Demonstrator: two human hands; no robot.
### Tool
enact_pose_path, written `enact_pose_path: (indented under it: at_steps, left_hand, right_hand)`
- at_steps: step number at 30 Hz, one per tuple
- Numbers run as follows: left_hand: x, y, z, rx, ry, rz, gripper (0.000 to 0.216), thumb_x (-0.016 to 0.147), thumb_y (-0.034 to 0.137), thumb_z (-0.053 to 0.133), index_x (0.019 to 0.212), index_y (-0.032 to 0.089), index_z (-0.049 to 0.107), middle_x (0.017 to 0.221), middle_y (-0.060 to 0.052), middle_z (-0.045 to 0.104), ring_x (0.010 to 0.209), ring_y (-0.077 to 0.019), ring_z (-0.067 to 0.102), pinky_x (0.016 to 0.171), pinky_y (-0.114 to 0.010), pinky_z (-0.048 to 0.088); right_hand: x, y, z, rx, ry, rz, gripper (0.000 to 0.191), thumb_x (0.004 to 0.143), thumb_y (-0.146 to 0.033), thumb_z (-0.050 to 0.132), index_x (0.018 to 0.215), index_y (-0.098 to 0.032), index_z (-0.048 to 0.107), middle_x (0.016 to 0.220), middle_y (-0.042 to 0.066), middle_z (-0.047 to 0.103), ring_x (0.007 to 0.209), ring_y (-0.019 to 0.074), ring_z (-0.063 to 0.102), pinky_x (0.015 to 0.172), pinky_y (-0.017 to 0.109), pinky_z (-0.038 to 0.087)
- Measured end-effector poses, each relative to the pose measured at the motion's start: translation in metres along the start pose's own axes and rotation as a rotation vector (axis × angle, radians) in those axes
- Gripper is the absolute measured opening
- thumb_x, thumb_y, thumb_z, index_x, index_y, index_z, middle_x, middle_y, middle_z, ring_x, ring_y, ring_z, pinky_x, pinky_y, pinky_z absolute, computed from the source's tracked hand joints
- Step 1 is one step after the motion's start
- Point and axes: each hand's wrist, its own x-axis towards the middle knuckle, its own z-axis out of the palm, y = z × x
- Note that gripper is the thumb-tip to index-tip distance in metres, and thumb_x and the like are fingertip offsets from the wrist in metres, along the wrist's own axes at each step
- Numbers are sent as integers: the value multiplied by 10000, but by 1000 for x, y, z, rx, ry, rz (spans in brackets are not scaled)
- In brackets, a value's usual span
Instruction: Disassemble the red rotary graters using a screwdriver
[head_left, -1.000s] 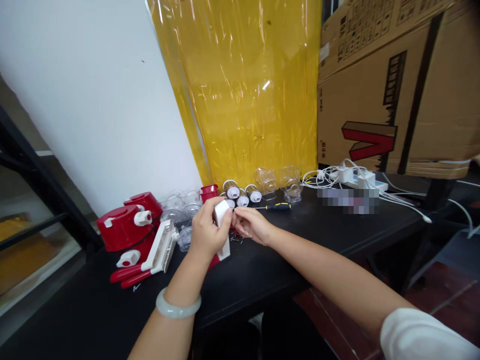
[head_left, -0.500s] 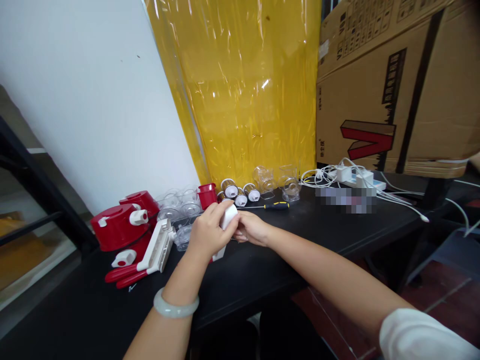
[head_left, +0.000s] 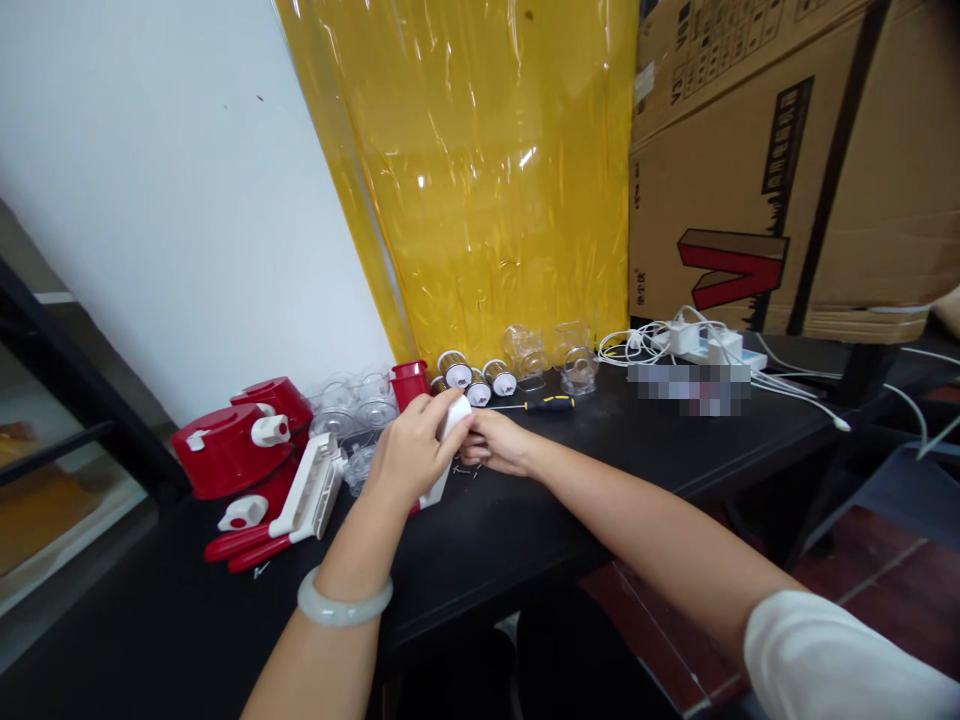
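My left hand (head_left: 409, 450) is closed around a white plastic part (head_left: 455, 414), mostly hidden by the fingers. Below that hand a white and red piece (head_left: 435, 492) shows in part; whether it belongs to the held part I cannot tell. Against the white part's right side, my right hand (head_left: 501, 442) has its fingers curled together, and what they pinch is hidden. Just under the right fingers, small screws (head_left: 465, 469) lie on the black table (head_left: 540, 520). Behind the hands rests a screwdriver (head_left: 551, 403) with a black and yellow handle.
Red housings (head_left: 232, 460) with white knobs and red-handled white parts (head_left: 307, 490) occupy the left. Clear plastic parts (head_left: 576, 372), a red cup-like piece (head_left: 409, 384) and metal drums with white ends (head_left: 454, 369) stand behind. White cables (head_left: 637, 343) and a large cardboard box (head_left: 720, 190) are at right.
The view has shifted slightly. My right fingers have moved a little and curl more tightly, and the small screws beneath them now show. My left hand keeps its hold on the white part.
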Motion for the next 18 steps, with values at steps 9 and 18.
enact_pose_path:
  at_steps: [9,18]
  left_hand:
    - [2,8,-3,84,13,-16,446,931,460,474,1269,196,597,922,-77,652,799,-190,641,720,-270,492]
    - [4,12,-6,109,16,13,441,942,460,456,1264,194,600,919,-75,642,791,-176,630,684,-254,486]
  right_hand:
    - [-1,-4,-2,-29,-21,-26,160,831,-258,526,748,-208,399,472,-118,304,363,38,221,453,192,223]
    - [-6,-9,-4,-77,-64,-47,170,822,-280,544,753,-208,406,464,-122,309,368,41,249,472,197,273]
